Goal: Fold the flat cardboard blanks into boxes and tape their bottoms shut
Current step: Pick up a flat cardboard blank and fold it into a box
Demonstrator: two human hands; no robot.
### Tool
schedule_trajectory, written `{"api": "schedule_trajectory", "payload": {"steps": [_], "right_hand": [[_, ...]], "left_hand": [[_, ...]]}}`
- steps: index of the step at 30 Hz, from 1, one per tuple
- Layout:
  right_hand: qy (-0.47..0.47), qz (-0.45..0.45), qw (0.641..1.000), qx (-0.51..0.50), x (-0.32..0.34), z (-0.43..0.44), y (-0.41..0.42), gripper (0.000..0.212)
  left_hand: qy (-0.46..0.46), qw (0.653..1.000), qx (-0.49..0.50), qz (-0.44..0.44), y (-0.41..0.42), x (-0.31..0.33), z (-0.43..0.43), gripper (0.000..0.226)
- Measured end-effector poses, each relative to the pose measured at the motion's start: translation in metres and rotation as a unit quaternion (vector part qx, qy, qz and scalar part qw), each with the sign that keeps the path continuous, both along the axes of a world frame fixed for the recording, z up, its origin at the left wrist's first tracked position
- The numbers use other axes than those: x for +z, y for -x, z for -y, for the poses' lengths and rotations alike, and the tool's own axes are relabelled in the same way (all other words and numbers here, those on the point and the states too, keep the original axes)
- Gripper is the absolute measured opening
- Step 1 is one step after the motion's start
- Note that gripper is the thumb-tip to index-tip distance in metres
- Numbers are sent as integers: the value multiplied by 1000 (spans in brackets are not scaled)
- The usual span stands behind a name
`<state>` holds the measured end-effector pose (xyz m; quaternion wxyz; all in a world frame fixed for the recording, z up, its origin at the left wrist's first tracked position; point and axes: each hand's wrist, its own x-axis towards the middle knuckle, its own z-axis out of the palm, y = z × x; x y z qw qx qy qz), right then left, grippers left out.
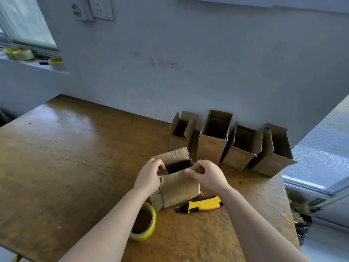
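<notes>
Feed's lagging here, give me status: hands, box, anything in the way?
Left hand and right hand both gripping the box by its open top. Tape roll, knife beside it, untouched. Nothing blocking.

A: What sits on the desk [75, 148] besides the work?
B: A yellow and black knife [203, 204], lying flat near the front edge, its dark tip pointing left.
A: And on the wall [188, 63]?
B: Two sockets [93, 8] at the top left, side by side. Some dark smudges mark the paint lower down.
A: The left side?
B: A window [24, 21] with a sill [28, 63] beneath it; a small black thing lies on the sill, too small to tell.
A: To the right?
B: Another window [321, 157], slanting past the desk's corner. Below it, a dark bag [302, 224] with some pale stuff on top, blurred.
</notes>
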<state>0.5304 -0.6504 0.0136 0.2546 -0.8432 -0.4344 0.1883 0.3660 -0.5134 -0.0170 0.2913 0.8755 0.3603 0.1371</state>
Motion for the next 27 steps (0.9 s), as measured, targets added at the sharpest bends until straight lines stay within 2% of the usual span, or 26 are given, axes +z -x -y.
{"api": "schedule_trajectory", "payload": {"steps": [3,5,8,12,14,18,22,25,27], "right_hand": [[14,31,999,-27,-7,-1,1,41],[14,47,998,-25,-12,-1,4,41],[-4,79,997,-13,-18,-4,7,20],[-19,64,998,-20,-24,-8,9,17],[-12,54,998,-21,-27,-9,9,20],[15,29,999,-43,-32,-9,8,21],[15,3,995,-100,-44,-4,20,31],[-3,1,997,-78,-46,0,22,48],[2,15,999,-51,-46,1,21,41]], "left_hand": [[78,995,40,55,1,0,-5,28],[134,984,75,93,4,0,-6,36],[158,979,89,92,5,0,-8,45],[102,987,79,97,6,-2,-11,15],[57,993,59,90,7,-3,-10,8],[-17,999,-29,42,17,-11,-5,29],[-116,990,-66,41,30,-24,3,32],[-139,984,-94,52,32,-26,8,35],[-124,985,-116,30,34,-26,7,54]]}}
